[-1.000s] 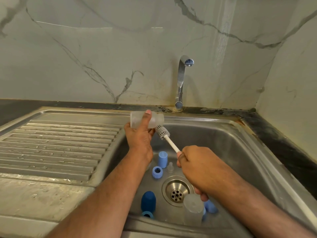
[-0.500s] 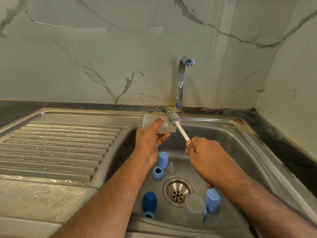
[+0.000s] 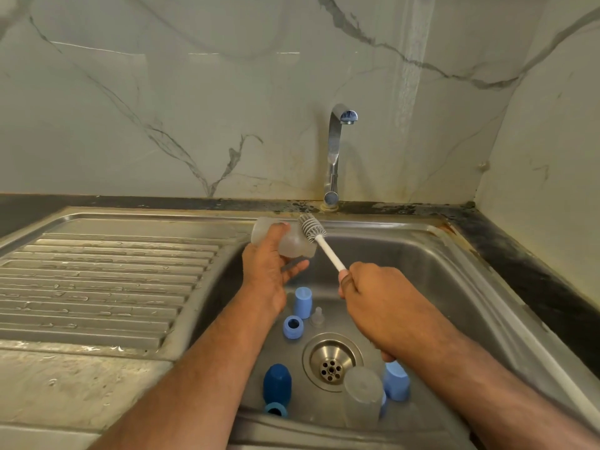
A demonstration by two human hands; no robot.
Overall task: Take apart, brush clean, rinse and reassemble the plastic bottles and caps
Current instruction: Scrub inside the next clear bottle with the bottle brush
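Brush [image 3: 311, 229] risen from mouth, now against bottle [image 3: 285, 238] shoulder.

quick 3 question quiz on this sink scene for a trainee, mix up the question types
1. True or false: the brush head is deep inside the clear bottle.
2. Which hand grips the brush handle? A) left hand B) right hand C) neither
3. Fill in: the dark blue cap lies in the sink basin, on the ____ side of the drain.

Key: 1. False, the brush head is outside, against the bottle's mouth end. 2. B. 3. Left.
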